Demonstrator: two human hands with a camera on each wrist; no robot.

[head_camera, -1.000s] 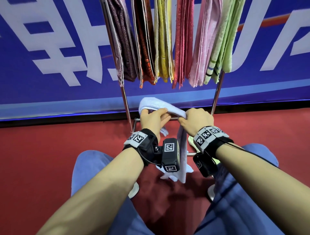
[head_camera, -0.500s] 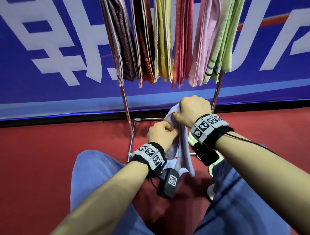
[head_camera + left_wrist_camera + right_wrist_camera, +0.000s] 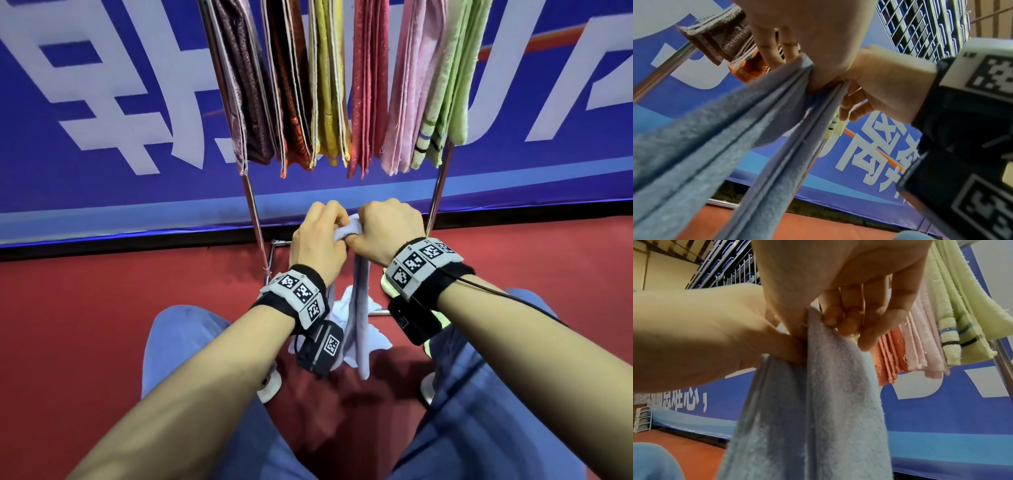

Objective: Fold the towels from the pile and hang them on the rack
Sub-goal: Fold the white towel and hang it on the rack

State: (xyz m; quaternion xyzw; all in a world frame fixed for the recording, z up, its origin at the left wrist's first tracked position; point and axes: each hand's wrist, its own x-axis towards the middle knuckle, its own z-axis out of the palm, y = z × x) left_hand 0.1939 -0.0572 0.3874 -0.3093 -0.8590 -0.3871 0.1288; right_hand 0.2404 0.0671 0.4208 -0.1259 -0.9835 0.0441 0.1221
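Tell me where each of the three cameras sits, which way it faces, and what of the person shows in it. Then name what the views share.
Head: worn on the head, looking forward and down at the rack; forearms, knees, left hand and right hand show.
Left wrist: under the left wrist, looking up along the hand; palm and fingers show.
Right wrist: under the right wrist, looking up; both hands show.
Shared: the light blue towel both hands grip, the hung towels, the blue banner.

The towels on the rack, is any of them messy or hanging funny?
Nothing really stands out. The hung towels dangle folded side by side on the rack. The light blue towel is bunched, only because the left hand and right hand are folding it.
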